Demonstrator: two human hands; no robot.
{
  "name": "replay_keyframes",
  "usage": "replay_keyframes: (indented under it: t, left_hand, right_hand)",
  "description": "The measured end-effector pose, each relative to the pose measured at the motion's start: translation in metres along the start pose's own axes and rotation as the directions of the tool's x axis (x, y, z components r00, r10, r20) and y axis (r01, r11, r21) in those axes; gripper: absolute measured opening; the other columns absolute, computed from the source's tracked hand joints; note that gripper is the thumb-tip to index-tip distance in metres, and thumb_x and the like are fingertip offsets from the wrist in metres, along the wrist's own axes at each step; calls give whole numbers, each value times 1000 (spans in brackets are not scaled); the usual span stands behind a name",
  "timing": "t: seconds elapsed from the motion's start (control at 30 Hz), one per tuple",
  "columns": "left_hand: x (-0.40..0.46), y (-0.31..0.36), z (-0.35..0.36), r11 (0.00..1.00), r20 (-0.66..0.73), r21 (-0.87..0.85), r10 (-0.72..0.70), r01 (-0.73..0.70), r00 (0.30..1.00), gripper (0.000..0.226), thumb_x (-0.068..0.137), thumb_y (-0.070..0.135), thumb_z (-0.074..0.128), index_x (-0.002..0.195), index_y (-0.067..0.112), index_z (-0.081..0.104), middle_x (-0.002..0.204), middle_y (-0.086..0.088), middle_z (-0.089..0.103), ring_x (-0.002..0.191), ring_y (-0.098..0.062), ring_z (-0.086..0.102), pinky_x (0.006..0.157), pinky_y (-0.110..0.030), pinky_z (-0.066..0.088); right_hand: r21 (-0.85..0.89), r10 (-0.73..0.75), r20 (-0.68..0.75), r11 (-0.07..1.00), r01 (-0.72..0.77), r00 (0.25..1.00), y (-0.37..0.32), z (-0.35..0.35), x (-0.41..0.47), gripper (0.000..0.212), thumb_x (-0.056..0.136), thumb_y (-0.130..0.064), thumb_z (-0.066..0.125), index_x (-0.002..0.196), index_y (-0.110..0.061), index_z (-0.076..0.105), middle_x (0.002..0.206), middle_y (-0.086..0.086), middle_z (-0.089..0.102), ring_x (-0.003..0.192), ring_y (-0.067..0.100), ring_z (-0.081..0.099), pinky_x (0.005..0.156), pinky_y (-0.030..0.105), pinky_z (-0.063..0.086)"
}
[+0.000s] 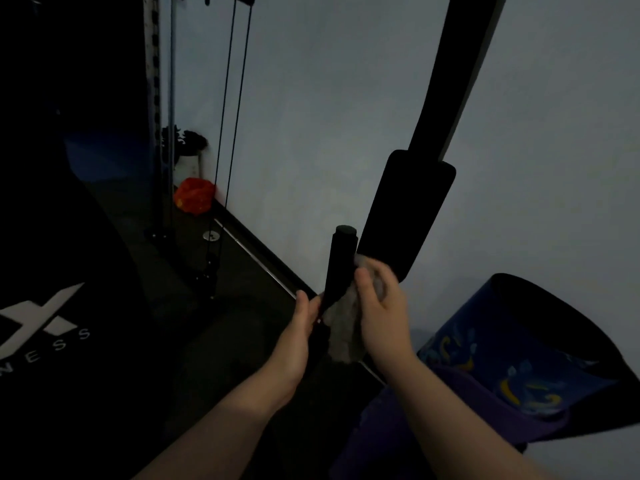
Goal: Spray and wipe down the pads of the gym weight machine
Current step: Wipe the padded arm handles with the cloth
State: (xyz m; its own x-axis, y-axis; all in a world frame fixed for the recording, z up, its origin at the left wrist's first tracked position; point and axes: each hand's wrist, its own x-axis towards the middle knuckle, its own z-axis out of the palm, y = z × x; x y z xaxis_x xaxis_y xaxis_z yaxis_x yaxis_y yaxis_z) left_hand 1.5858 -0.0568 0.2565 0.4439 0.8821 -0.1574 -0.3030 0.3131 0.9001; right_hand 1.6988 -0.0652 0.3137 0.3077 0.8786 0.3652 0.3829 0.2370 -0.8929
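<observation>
Light: very dim; dark parts of the machine merge into one another and edges are hard to follow.
Handle: black cylindrical grip (341,265), upright and tilted slightly, rounded cap on top; its lower end is lost between the two hands.
Right hand: right hand (379,306) holds a grey cloth (343,327) against the right side of the handle; thumb and fingers (363,282) curled round the bunched cloth, loose cloth hanging below the hand.
Left hand: left hand (299,327) on the left side of the handle's lower part; thumb lies along it, the other fingers are hidden behind, so the grip cannot be fully made out.
Pad: long black pad (408,213) just beside the handle on the right, mounted on a black arm (446,74) that runs out of the top of the view; the pad's lower end is behind the right hand.
Cables: two thin black cables (230,98) run down to the floor (194,244) at left.
Writing: large dark panel (52,237) at left, white logo cut off at the edge; readable letters "NESS" only.
Background: pale wall (311,116); red crumpled object (194,195) on the floor by the wall, nature unclear; a dark potted plant (185,143) behind it, blurred.
Lower right: blue patterned fabric (485,368), cut off by the frame.
</observation>
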Motion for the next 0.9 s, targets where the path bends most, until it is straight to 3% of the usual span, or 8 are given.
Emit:
replay_keyframes:
  t: [0.07,0.13,0.2,0.27,0.37,0.6,0.77,0.9]
  left_hand:
    - [1,-8,-5,1000,-7,20,-11,11,1000,61,95,58,9,140,31,40,134,16,47,116,3,42,95,-15,30]
    - [-2,-18,-12,999,-14,30,-29,30,999,62,94,60,7,140,34,40,134,18,44,120,4,38,92,-12,29]
    - [-5,-32,-16,996,-18,33,-76,77,997,61,90,68,9,134,44,44,140,20,43,125,4,37,98,-15,27]
    - [-6,-41,-18,995,-29,26,-98,98,995,54,89,70,10,124,52,47,137,21,45,119,8,41,94,-15,30]
    - [-6,-48,-20,990,-33,-13,-141,140,990,49,93,63,8,126,50,42,122,23,47,104,10,43,77,-10,31]
    - [3,-60,-22,994,-57,-28,-103,102,993,47,96,57,8,126,44,42,106,28,51,90,18,45,67,1,37]
    - [10,-67,-19,993,-71,-72,-103,98,992,42,97,54,11,108,46,50,99,30,51,86,19,43,65,-1,37]
    - [15,-75,-21,983,-103,-145,-125,109,987,40,97,55,16,93,46,55,91,27,58,79,18,54,67,-8,40]
  right_hand:
    - [-73,-210,-132,977,201,969,-19,-4,6,19,99,-25,51,114,-29,60,106,-18,63,96,-8,59,79,5,44]
    - [-243,-520,-76,837,490,851,-35,-3,12,28,97,-24,55,123,-17,61,117,-11,62,107,-5,58,91,11,44]
    - [-455,-751,244,469,756,613,-39,3,23,31,95,-22,61,123,-9,64,123,6,64,118,15,59,106,28,42]
    - [-545,-750,546,19,838,372,-23,7,36,24,95,-26,64,113,-11,70,118,9,68,121,26,58,115,42,32]
    - [-512,-630,736,-277,813,249,10,4,44,19,97,-29,59,95,-16,73,104,4,71,120,26,57,118,43,24]
    - [-193,-397,918,-456,869,-4,6,-6,52,16,97,-25,60,98,-15,72,98,5,71,101,25,65,116,41,31]
    - [-497,-694,702,-320,807,157,-1,2,57,20,92,-28,64,82,-15,75,89,3,73,99,23,69,114,40,31]
    - [-310,-482,869,-358,881,110,52,1,29,22,95,-31,60,83,-19,73,87,0,71,94,21,67,115,39,28]
